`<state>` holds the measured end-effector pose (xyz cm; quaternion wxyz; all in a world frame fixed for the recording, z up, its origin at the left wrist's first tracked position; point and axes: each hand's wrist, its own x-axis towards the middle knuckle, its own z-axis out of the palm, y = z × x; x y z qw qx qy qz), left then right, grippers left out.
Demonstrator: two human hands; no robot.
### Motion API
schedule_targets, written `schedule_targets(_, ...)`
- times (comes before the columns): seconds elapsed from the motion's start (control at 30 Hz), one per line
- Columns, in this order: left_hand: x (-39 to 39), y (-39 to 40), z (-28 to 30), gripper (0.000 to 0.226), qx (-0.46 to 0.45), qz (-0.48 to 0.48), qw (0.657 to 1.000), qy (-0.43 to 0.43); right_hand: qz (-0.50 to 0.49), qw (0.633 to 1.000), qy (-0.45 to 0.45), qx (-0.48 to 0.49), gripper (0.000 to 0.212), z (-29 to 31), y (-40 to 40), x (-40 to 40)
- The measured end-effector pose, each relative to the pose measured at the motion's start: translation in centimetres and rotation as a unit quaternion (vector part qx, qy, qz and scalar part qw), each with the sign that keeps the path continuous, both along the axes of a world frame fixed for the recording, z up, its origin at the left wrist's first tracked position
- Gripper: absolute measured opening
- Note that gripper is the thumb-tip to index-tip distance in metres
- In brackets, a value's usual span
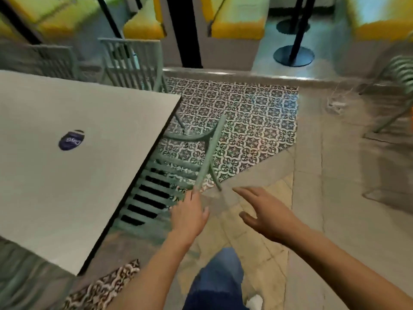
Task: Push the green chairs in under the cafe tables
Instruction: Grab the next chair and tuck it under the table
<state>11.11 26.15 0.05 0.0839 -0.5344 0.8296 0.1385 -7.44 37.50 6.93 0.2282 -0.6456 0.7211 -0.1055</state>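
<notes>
At the right edge of the pale rectangular cafe table (pixel 67 175), a green slatted metal chair (pixel 161 186) sits with its seat partly tucked beneath the tabletop, its backrest top rail (pixel 211 151) still out over the patterned black-and-white floor tiles (pixel 257 121). The left hand (pixel 190 215) is at the near end of that rail, fingers reaching forward against it; the blur leaves it unclear whether they wrap round the rail or merely press on it. The right hand (pixel 266 215) hangs in the air just beside the chair, apart from it, fingers spread and relaxed, holding nothing. A dark blue round sticker (pixel 71 140) lies on the tabletop toward its middle. Beyond the table's far edge stands a second green slatted chair (pixel 134 61), and a third green chair (pixel 400 86) stands well apart at the right. A blue-trousered leg (pixel 219 278) shows below.
</notes>
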Motion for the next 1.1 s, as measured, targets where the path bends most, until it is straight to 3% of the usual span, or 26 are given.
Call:
schedule_targets(0.13, -2.6, -2.5, -2.7, 0.07, 0.059, 0.137, 0.987, 0.056, 0.092, 0.995, 0.021, 0.007, 0.063, -1.7, -6.4, -3.7)
schedule_targets(0.33, -4.1, -5.5, -4.8, 0.036, 0.112, 0.276, 0.949, 0.099, 0.24, 0.969, 0.039, 0.036, 0.063, -3.6, -14.8, -6.9)
schedule_targets(0.5, -5.1, -5.8, -3.6, 0.02, 0.14, 0.339, 0.929, 0.06, 0.353, 0.935, 0.045, 0.008, 0.062, -4.7, -21.2, -7.8)
schedule_targets(0.7, -5.8, -3.7, -3.4, 0.014, 0.094, 0.438, 0.894, 0.021, 0.457, 0.876, 0.131, 0.078, 0.075, -7.8, -29.1, -7.3)
schedule_targets(0.77, -5.8, -2.9, -3.4, 0.015, 0.073, 0.485, 0.872, 0.012, 0.485, 0.849, 0.197, 0.08, 0.063, -9.0, -31.0, -7.4)
schedule_targets(0.9, -6.2, -3.0, -4.4, 0.018, 0.065, 0.516, 0.853, -0.05, 0.512, 0.818, 0.252, 0.074, 0.018, -9.7, -32.8, -7.0)
schedule_targets(1.1, -6.5, -3.7, -4.8, 0.013, 0.084, 0.528, 0.837, -0.115, 0.543, 0.775, 0.314, 0.078, 0.017, -9.8, -33.5, -6.2)
